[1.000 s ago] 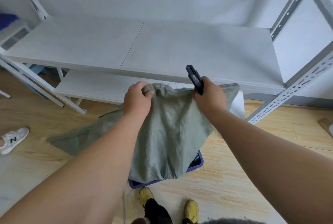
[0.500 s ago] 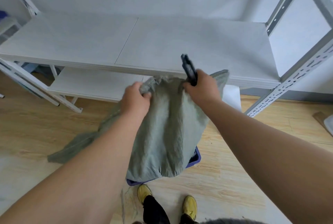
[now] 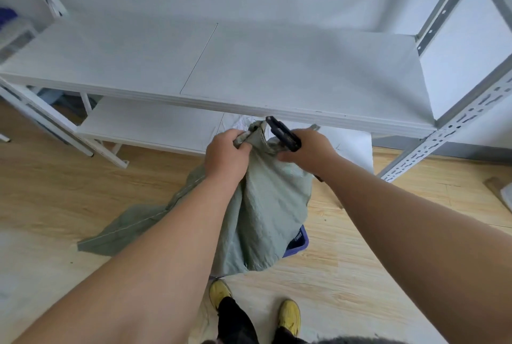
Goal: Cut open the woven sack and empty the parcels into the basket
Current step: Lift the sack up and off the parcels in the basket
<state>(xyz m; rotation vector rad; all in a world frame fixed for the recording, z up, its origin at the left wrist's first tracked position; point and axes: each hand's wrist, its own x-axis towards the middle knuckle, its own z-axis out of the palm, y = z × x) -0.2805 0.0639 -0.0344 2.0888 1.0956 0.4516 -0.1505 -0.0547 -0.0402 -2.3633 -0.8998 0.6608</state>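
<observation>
A grey-green woven sack hangs upended over a blue basket, which shows only as a corner under the cloth. My left hand grips a bunched edge of the sack at the top. My right hand grips the other side of that edge together with a black cutter that sticks up toward the shelf. A loose tail of the sack trails on the floor to the left. No parcels show; the basket's inside is hidden by the sack.
A white shelf board of a metal rack runs across just beyond my hands, with a lower shelf at the left. A slotted rack upright stands at right. My yellow shoes are on the wooden floor below the basket.
The sack's top edge has been gathered tighter and my two hands have come closer together. The sack hangs narrower, and the view has shifted slightly.
</observation>
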